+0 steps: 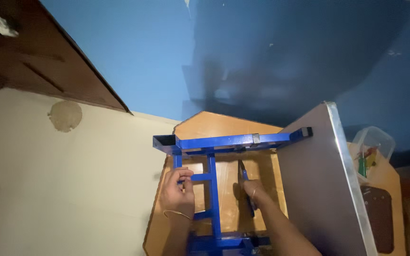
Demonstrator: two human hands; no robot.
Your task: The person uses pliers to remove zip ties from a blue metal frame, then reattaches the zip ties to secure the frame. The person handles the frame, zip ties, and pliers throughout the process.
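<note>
A blue metal frame of square tubes stands on a wooden board. My left hand, with a thin bangle on the wrist, is closed around a short horizontal crossbar of the frame. My right hand grips a dark, narrow tool that lies along the board between the frame's centre upright and a grey panel. The tool's tip points away from me, toward the frame's top bar.
A large grey panel with a metal edge leans at the right, touching the frame's top bar. A clear plastic box with small coloured items sits beyond it. Blue wall behind, pale wall and a brown wooden door at the left.
</note>
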